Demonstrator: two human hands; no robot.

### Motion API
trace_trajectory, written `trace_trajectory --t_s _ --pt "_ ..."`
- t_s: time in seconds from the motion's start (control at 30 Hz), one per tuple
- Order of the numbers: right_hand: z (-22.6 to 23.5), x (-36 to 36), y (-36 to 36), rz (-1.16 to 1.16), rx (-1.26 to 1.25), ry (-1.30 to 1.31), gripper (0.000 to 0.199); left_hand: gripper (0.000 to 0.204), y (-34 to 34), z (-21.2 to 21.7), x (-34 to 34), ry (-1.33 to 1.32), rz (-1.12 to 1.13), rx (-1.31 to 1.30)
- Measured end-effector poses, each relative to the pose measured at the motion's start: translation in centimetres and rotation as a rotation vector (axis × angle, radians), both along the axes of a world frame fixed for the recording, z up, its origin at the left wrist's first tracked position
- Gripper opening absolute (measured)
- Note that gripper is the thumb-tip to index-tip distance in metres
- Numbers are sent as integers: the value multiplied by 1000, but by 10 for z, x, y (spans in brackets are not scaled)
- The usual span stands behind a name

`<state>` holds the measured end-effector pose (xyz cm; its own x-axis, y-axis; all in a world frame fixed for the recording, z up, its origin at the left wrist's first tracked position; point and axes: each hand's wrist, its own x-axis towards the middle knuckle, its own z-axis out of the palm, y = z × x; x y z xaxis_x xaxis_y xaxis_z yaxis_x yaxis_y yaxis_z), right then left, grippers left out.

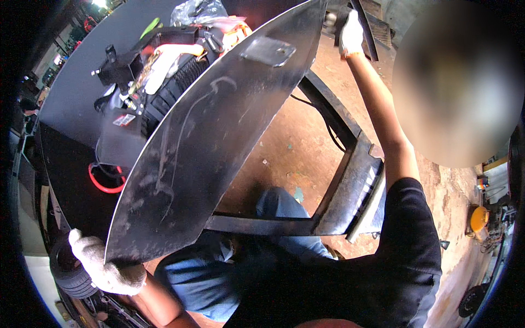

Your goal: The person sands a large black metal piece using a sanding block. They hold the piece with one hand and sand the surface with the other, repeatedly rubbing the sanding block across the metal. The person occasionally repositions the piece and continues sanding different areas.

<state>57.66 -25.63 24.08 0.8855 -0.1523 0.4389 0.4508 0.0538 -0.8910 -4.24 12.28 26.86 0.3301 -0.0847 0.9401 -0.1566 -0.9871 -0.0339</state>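
Observation:
My left hand (109, 269), in a white knit glove, is closed around the near lower corner of a large black curved panel (219, 126). The panel is tilted and stretches up and away to the right, with scuffs on its face and a bright patch near the far end. My right hand (351, 34), also gloved in white, is at the end of my outstretched arm, just right of the panel's far tip. Its fingers look closed together, but what they hold is hidden. A dark narrow strip (371, 39) is beside that hand.
A black angular frame (262, 224) stands over my jeans and the stained brown floor (290, 158). Left of the panel, a dark table (71, 104) bears tools, bags and a red ring (106, 186). A tyre (71, 276) lies lower left; a yellow object (479, 218) is at far right.

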Motion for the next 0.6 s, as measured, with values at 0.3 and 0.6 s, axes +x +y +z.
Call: trace_trajectory --t_s 0.3,0.6 --pt "52 106 28 -191 -138 -262 77 47 12 1 -17 97 11 65" --pt "15 82 56 45 59 -156 79 36 -35 25 7 94 231 63"
